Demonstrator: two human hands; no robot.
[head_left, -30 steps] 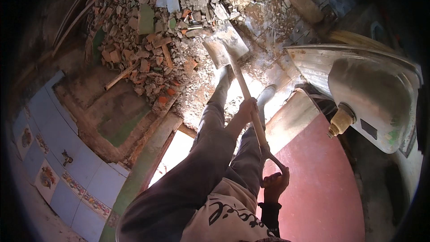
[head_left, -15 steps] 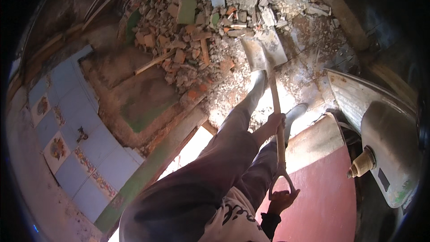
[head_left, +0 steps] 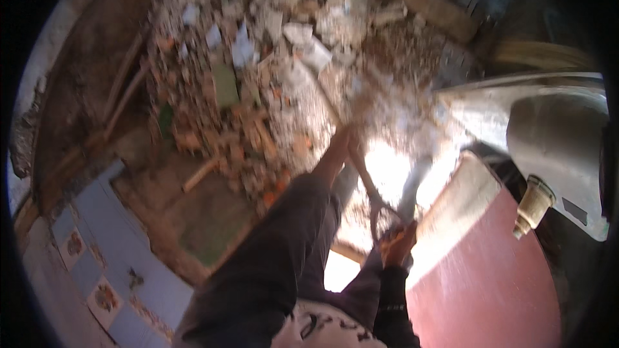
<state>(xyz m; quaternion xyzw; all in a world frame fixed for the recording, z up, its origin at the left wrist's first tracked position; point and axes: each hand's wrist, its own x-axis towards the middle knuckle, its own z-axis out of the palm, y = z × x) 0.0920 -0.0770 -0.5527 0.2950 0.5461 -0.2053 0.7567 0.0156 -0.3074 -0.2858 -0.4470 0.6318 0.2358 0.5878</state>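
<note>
A shovel with a long shaft and a D-shaped handle slants away from me, up and to the left. My left hand is wrapped round the middle of its shaft. At the near end my right hand grips the handle. The shovel's far end reaches the rubble, a heap of broken brick, mortar and tile pieces. Motion blur hides the blade's outline there, and I cannot tell what lies on it. A green chunk and pale tile shards lie left of the shovel.
To the right stands an upturned metal sink with a drain fitting sticking out. A pink panel leans below it. Blue tiles cover a ledge at left. A wooden beam lies at the far right.
The shovel has swung left and farther out, its blade now at the rubble. My left hand has moved forward with the shaft, the right with the handle. The view has shifted too.
</note>
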